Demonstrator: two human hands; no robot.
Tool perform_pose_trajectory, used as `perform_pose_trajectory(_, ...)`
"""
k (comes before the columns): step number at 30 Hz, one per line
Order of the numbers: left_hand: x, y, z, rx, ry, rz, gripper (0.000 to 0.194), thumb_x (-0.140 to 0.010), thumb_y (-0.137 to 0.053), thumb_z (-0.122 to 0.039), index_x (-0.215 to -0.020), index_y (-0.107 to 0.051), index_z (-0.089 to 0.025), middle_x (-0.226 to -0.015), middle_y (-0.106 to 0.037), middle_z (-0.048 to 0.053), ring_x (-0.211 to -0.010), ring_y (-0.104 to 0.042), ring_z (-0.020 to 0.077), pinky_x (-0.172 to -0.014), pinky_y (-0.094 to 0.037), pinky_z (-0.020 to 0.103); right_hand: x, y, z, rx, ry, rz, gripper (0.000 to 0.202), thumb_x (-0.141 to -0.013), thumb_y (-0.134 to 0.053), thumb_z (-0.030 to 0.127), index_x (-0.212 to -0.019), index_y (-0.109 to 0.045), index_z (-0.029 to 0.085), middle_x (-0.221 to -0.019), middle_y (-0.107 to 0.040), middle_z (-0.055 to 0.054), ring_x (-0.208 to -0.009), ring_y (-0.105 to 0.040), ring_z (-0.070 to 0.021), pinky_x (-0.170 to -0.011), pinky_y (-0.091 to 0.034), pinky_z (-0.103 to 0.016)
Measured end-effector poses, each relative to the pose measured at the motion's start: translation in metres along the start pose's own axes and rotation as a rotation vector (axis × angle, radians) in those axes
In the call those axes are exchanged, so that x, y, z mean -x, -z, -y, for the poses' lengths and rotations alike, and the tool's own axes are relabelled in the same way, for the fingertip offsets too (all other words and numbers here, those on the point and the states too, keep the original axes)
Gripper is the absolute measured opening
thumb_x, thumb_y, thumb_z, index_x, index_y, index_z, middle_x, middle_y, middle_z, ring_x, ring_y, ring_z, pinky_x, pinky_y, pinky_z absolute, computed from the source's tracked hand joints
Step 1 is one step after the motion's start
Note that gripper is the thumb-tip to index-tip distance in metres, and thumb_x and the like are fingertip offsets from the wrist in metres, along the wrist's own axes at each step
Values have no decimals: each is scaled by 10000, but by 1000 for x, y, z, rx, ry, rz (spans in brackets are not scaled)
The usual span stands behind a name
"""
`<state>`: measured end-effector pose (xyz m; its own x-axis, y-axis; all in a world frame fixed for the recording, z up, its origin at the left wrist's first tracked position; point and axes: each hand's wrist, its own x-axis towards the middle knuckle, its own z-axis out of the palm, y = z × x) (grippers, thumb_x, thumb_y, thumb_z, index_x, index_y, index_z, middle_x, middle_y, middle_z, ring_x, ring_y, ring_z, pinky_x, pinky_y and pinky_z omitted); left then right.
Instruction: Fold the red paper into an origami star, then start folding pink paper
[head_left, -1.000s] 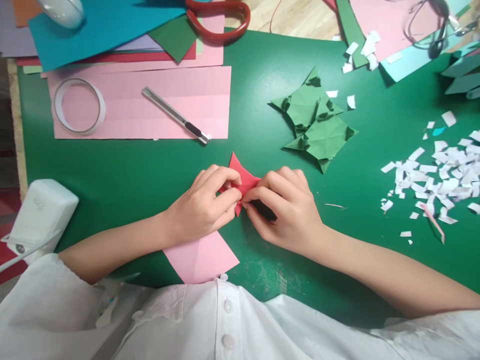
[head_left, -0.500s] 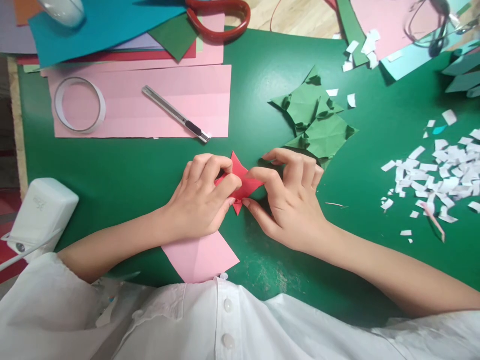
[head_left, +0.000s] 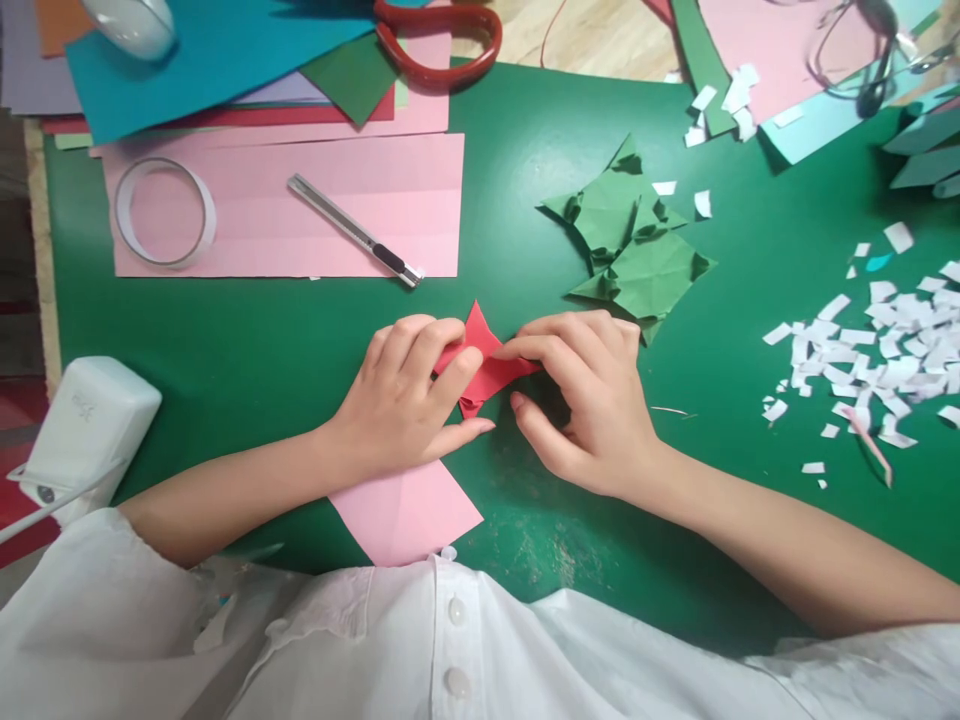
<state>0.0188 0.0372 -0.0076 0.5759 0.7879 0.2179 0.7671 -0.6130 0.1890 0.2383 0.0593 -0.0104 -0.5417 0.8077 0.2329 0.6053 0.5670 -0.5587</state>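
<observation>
A small red folded paper (head_left: 487,368) with pointed corners lies on the green table between my hands. My left hand (head_left: 405,390) holds its left side, the curled fingers covering part of it and the thumb stretched out just below. From the other side my right hand (head_left: 589,395) grips the right part, index fingertip on the upper face; its thumb tip is at the lower right. Whatever lies under the fingers is hidden. Partly beneath my left wrist is a pink paper square (head_left: 409,515). Two green folded paper pieces (head_left: 637,240) with curled points lie beyond my right hand.
A utility knife (head_left: 352,230) and a tape roll (head_left: 206,225) rest on a pink sheet (head_left: 255,250). Red-handled scissors (head_left: 491,45) lie on stacked coloured paper. White paper scraps (head_left: 892,345) spread at right; a white charger block (head_left: 94,430) stands at left.
The red paper has turned slightly and shifted a little to the right. My left thumb has come away from its lower corner, and my right thumb has moved right, off the lower edge.
</observation>
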Motion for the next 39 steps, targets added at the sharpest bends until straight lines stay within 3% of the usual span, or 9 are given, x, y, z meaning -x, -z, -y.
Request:
perform_pose_trajectory(5, -3, 1, 7, 64, -49, 10, 386, -940, -619, -366, -1237, -558, -127, -1192, -632, 187, -1079, -570, 313, -879, -469, 449, -4, 4, -5, -42, 4, -31, 262, -863, -530, 57, -1072, -587, 204, -983, -715, -31, -931, -627, -198, -846, -403, -384)
perform_pose_trajectory(9, -7, 1, 20, 152, -133, -9, 378, -934, -602, -286, -1274, -544, -129, -1222, -647, 183, -1113, -597, 316, -916, -506, 470, -10, 6, -14, -79, 91, -19, 275, -854, -533, 20, -1030, -620, 213, -965, -726, -25, -866, -642, -176, -797, -438, -368)
perform_pose_trajectory(14, -12, 0, 32, 298, -213, -24, 372, -916, -536, -125, -1284, -511, -173, -1242, -673, 129, -1196, -638, 265, -1013, -532, 446, -13, 3, -21, -76, 179, -64, 223, -903, -576, 49, -1023, -673, 210, -982, -713, -53, -876, -641, -176, -777, -490, -355)
perform_pose_trajectory(18, -14, 1, 34, 338, -242, -25, 358, -889, -517, -66, -1241, -534, -126, -1241, -687, 154, -1215, -653, 265, -1034, -549, 430, -13, 0, -20, -4, 235, -149, 105, -914, -678, 128, -983, -707, 202, -1004, -691, -83, -890, -618, -182, -768, -537, -353)
perform_pose_trajectory(21, -15, 2, 34, 290, -273, -38, 255, -926, -557, -127, -1181, -578, -124, -1234, -708, 154, -1202, -672, 255, -1067, -540, 440, -10, -2, -19, 49, 286, -178, 93, -893, -729, 141, -964, -713, 199, -991, -715, -76, -911, -613, -195, -797, -554, -366)
perform_pose_trajectory(25, -15, 0, 32, 128, -334, -198, 54, -930, -652, -131, -969, -635, -164, -1033, -770, 44, -1044, -723, 177, -969, -527, 348, -7, -1, -19, 119, 324, -177, 105, -891, -733, 133, -965, -709, 203, -982, -750, -37, -930, -621, -193, -784, -552, -359)
perform_pose_trajectory(29, -16, 1, 30, 7, -340, -284, 110, -959, -651, -128, -873, -648, -197, -887, -765, -47, -900, -711, 115, -833, -477, 307, -8, 2, -18, 190, 391, -187, 130, -855, -771, 115, -957, -713, 170, -950, -769, -43, -924, -609, -193, -748, -514, -363)
perform_pose_trajectory(33, -18, 3, 29, -41, -361, -321, 113, -937, -688, -112, -860, -662, -190, -862, -765, -57, -872, -691, 111, -801, -476, 290, -11, 5, -16, 243, 544, -192, 105, -853, -748, 67, -928, -734, 139, -916, -776, -55, -921, -622, -197, -705, -477, -363)
perform_pose_trajectory(39, -17, 4, 26, -93, -386, -342, 110, -950, -646, -108, -874, -683, -178, -811, -752, -36, -836, -708, 137, -767, -496, 306, -14, 8, -13, 272, 613, -155, 72, -876, -709, 49, -861, -756, 101, -874, -790, -64, -823, -660, -210, -665, -497, -361)
